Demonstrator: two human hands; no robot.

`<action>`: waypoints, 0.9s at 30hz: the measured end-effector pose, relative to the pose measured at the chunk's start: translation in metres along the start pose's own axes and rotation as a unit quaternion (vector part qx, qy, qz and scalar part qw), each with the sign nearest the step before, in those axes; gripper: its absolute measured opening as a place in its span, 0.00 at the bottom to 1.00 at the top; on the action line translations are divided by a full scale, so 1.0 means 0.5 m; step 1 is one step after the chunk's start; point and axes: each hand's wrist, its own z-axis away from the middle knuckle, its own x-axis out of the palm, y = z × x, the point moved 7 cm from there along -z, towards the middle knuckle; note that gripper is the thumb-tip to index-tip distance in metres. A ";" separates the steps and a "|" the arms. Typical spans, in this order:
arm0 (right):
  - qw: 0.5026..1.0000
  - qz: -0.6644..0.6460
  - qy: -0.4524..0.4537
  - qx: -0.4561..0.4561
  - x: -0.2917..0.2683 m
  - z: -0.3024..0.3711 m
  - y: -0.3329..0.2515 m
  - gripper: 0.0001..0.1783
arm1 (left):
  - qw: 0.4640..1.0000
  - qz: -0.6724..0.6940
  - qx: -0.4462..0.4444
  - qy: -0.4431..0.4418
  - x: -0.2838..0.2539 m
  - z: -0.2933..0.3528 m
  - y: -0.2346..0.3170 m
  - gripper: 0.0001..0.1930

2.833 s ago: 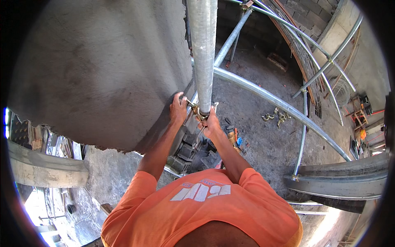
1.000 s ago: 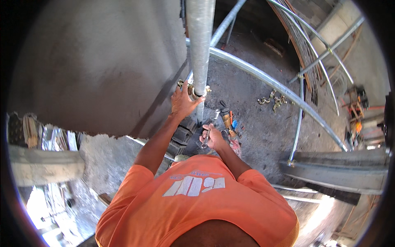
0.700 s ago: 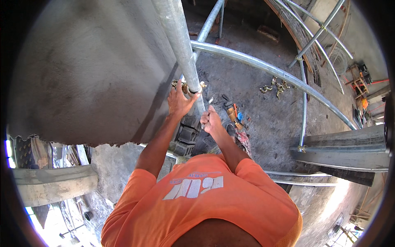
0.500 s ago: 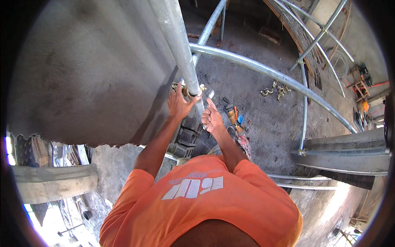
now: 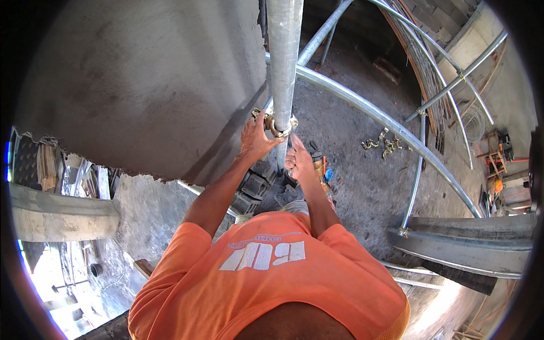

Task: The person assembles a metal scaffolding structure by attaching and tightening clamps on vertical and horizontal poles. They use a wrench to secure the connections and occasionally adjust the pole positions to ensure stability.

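A thick grey metal pole (image 5: pixel 285 56) stands upright in front of me. A brass-coloured scaffold clamp (image 5: pixel 279 129) sits around it at hand height. My left hand (image 5: pixel 256 140) grips the clamp from the left, thumb along its near side and fingers toward its left part. Just right of the pole and a little below the clamp, my right hand (image 5: pixel 300 160) is closed, with one finger or thumb stretched up toward the clamp. What its curled fingers hold is mostly hidden.
A horizontal pipe (image 5: pixel 368 113) runs right behind the upright pole. Loose clamps (image 5: pixel 391 146) lie on the floor at right. Hollow blocks (image 5: pixel 255 184) and tools with an orange handle (image 5: pixel 324 166) lie below my hands. A rough-edged grey wall (image 5: pixel 153 85) fills the left.
The view has shifted, so pole, clamp and hands appear farther right. My left hand stays on the clamp. The bright metal piece above my right fist no longer shows clearly.
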 end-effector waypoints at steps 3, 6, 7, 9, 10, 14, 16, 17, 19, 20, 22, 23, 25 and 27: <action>0.996 -0.050 -0.070 -0.001 0.023 0.027 -0.040 0.22 | 1.000 -0.008 0.004 0.002 0.002 0.008 0.001 0.57; 0.974 -0.187 0.095 0.091 -0.014 0.022 -0.008 0.20 | 1.000 -0.004 0.005 0.003 0.001 0.008 0.002 0.56; 0.974 -0.199 -0.001 0.106 0.013 0.015 -0.004 0.20 | 1.000 -0.008 0.014 0.015 -0.004 0.004 0.005 0.56; 0.984 -0.133 -0.100 0.060 0.028 0.009 -0.017 0.19 | 0.999 -0.004 0.022 0.033 -0.006 0.005 0.009 0.56; 0.987 -0.123 -0.097 0.044 0.024 0.006 -0.016 0.19 | 0.999 -0.001 0.022 0.038 -0.009 0.007 0.007 0.55; 0.971 -0.185 0.100 0.110 -0.028 0.001 0.006 0.19 | 0.996 -0.068 0.019 0.045 0.002 0.013 0.011 0.57; 0.981 -0.121 -0.129 0.079 0.036 0.004 -0.017 0.10 | 0.993 -0.094 0.024 0.072 0.003 0.010 0.017 0.58; 0.988 -0.111 -0.097 0.054 0.030 0.003 -0.026 0.10 | 0.993 -0.089 0.017 0.081 0.004 0.003 0.018 0.59; 0.993 -0.111 -0.050 0.009 0.023 0.015 -0.038 0.10 | 0.991 -0.102 0.017 0.084 0.008 0.013 0.019 0.60; 0.982 -0.185 0.024 0.013 0.009 0.021 -0.032 0.22 | 0.988 -0.117 0.022 0.100 0.002 0.002 0.021 0.60; 0.992 -0.091 -0.083 0.031 0.044 0.040 -0.030 0.26 | 0.988 -0.142 -0.005 0.065 0.012 -0.001 0.014 0.58; 0.982 -0.048 -0.184 0.013 0.073 0.056 -0.032 0.28 | 0.982 -0.136 0.026 0.126 -0.004 -0.002 0.026 0.58; 0.999 0.045 0.005 -0.015 0.023 0.058 -0.037 0.26 | 0.987 -0.130 0.004 0.099 0.003 0.002 0.021 0.57; 0.980 0.122 0.099 -0.126 0.002 0.061 -0.071 0.21 | 0.985 -0.117 0.019 0.124 -0.004 0.000 0.027 0.56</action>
